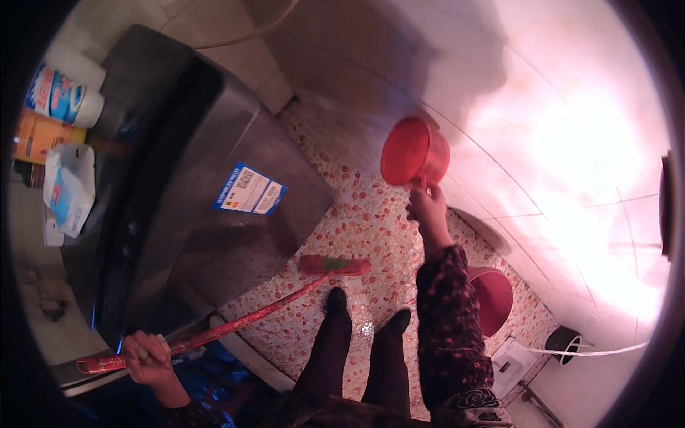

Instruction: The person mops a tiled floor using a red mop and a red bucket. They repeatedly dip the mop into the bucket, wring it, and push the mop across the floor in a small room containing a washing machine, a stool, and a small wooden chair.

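My left hand [147, 357] is closed around the red handle of a long-handled floor brush [251, 316] at the lower left. The brush's head lies on the pebble-patterned floor [353, 224] in front of my feet. With my right hand [428, 200] I grip the short handle of a red plastic dipper [415, 151], held tilted with its mouth facing left. A blurred sheet that looks like water spreads over the floor and wall base beyond the dipper.
A dark washing machine [214, 235] bearing a printed sticker stands at left, with bottles and packets [67, 99] beside it. A red basin [489, 302] is right of my forearm. A tiled wall [514, 187] rises at right; a white floor panel [511, 364] and dark container [562, 342] lie lower right.
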The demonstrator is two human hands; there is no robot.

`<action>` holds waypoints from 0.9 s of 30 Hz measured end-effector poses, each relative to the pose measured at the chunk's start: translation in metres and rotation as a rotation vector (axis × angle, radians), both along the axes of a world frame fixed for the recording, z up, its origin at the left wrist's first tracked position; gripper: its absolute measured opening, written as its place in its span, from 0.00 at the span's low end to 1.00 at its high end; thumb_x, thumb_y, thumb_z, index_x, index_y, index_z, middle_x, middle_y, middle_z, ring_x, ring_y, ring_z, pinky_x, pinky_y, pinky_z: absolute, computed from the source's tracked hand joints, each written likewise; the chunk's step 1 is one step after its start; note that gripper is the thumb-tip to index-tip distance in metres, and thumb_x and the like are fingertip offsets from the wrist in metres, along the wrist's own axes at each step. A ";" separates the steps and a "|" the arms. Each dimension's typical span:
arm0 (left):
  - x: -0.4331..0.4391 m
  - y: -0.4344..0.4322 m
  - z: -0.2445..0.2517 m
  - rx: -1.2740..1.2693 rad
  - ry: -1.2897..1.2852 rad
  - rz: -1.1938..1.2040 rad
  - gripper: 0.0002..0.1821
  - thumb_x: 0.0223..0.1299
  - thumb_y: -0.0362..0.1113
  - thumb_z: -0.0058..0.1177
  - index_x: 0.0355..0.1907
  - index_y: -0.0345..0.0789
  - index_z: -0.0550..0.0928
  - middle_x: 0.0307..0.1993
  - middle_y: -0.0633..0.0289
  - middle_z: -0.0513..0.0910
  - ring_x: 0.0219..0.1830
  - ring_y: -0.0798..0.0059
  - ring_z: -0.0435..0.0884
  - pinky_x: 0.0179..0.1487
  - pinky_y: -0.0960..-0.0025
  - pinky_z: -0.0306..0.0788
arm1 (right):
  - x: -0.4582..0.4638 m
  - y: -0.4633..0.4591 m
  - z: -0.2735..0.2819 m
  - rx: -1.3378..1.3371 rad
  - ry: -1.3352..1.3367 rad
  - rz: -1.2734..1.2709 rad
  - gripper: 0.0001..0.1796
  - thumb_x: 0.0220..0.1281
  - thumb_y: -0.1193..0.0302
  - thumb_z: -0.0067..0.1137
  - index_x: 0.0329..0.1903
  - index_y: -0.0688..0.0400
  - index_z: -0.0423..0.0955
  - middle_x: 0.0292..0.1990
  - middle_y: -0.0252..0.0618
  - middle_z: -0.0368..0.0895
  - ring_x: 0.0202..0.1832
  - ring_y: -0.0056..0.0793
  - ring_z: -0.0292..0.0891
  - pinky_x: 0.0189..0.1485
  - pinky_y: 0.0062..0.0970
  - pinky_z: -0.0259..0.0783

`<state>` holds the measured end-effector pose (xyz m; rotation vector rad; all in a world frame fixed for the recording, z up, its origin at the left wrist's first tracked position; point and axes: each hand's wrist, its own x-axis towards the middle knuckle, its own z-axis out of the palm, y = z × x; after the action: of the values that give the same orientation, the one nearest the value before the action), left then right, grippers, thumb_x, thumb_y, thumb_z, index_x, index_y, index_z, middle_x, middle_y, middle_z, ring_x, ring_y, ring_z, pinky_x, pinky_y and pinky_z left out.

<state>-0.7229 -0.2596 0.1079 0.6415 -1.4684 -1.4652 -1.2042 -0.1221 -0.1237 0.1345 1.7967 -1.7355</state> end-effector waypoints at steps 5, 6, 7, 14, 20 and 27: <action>-0.004 -0.006 0.003 -0.036 -0.009 -0.011 0.18 0.66 0.48 0.43 0.25 0.39 0.62 0.15 0.60 0.68 0.09 0.81 0.59 0.11 0.83 0.54 | 0.003 0.029 -0.035 -0.209 -0.189 -0.242 0.15 0.59 0.73 0.50 0.49 0.59 0.65 0.26 0.32 0.68 0.18 0.20 0.65 0.17 0.21 0.63; -0.003 -0.005 0.006 -0.036 -0.024 -0.022 0.18 0.66 0.48 0.43 0.25 0.39 0.62 0.15 0.60 0.68 0.09 0.81 0.59 0.12 0.83 0.55 | 0.010 0.054 -0.043 -0.301 -0.246 -0.259 0.12 0.60 0.74 0.50 0.48 0.57 0.66 0.25 0.31 0.66 0.18 0.18 0.62 0.17 0.20 0.62; -0.004 -0.004 0.008 -0.033 -0.036 -0.010 0.18 0.66 0.48 0.43 0.25 0.39 0.62 0.15 0.61 0.67 0.09 0.81 0.59 0.12 0.83 0.55 | 0.019 0.084 -0.051 -0.395 -0.300 -0.276 0.10 0.62 0.75 0.49 0.46 0.56 0.66 0.23 0.29 0.65 0.18 0.17 0.60 0.18 0.18 0.60; -0.023 -0.004 0.012 -0.001 -0.029 -0.018 0.18 0.69 0.42 0.39 0.22 0.40 0.62 0.15 0.61 0.65 0.10 0.80 0.58 0.13 0.82 0.55 | 0.078 0.295 -0.019 -0.548 -0.416 -0.575 0.29 0.67 0.67 0.45 0.70 0.50 0.55 0.34 0.29 0.68 0.26 0.12 0.61 0.22 0.11 0.56; -0.045 0.006 0.015 -0.015 -0.030 -0.089 0.19 0.69 0.41 0.40 0.20 0.40 0.62 0.16 0.62 0.65 0.10 0.80 0.57 0.13 0.81 0.54 | 0.123 0.401 -0.010 -0.024 -0.268 -0.666 0.28 0.64 0.67 0.50 0.65 0.52 0.57 0.30 0.31 0.69 0.23 0.17 0.65 0.19 0.15 0.59; -0.049 0.025 0.020 -0.059 -0.098 0.008 0.21 0.70 0.39 0.38 0.17 0.40 0.60 0.17 0.62 0.64 0.11 0.81 0.55 0.12 0.81 0.51 | 0.140 0.476 -0.141 0.437 -0.273 -0.504 0.31 0.60 0.73 0.53 0.65 0.54 0.54 0.27 0.34 0.70 0.20 0.20 0.66 0.17 0.19 0.60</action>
<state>-0.7716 -0.2350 0.1279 0.6898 -1.5771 -1.3958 -1.0640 0.3534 -0.2647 1.0300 2.0113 -1.5034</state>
